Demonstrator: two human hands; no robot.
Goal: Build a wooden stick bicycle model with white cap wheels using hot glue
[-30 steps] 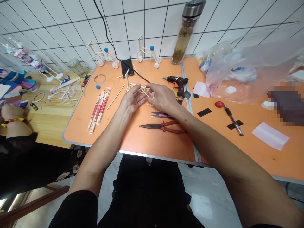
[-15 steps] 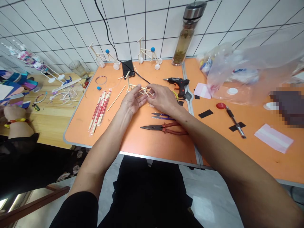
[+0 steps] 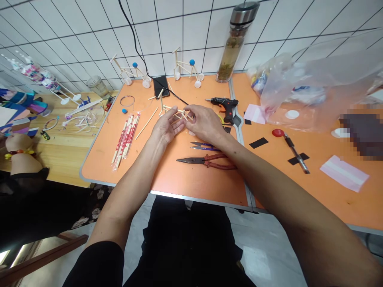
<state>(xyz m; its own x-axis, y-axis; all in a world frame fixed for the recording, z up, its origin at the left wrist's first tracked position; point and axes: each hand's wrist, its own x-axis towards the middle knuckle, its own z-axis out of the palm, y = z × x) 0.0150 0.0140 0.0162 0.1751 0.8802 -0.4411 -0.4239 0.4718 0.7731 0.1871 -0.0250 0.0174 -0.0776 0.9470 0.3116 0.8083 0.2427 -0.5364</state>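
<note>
Nearest on the orange surface (image 3: 191, 179), red-handled pliers (image 3: 206, 161) lie flat, just under the right forearm. Purple-handled snips (image 3: 203, 146) lie beside them, a little farther in.

Beyond these, both hands meet over the middle of the surface. The left hand (image 3: 166, 126) is turned palm up with its fingers stretched out and loosely spread. The right hand (image 3: 205, 123) is palm down, and its fingertips (image 3: 191, 116) pinch one end of a small stick frame (image 3: 176, 113). The frame sits between the two hands, resting across the left fingers, with its upright stick rising on the far left side.

To the left of the hands lies a row of wrapped chopsticks (image 3: 125, 137), with a loose stick (image 3: 146, 122) just beside them. To the right stands a black glue gun (image 3: 224, 105), near the right hand but not touching it.

Farther back a phone (image 3: 161, 85) lies on the surface with a black cable (image 3: 134, 40) running up the tiled wall. Two finished stick models (image 3: 131, 73) (image 3: 187, 67) stand against the wall, and a tall bottle (image 3: 235, 44) stands to their right.
</note>
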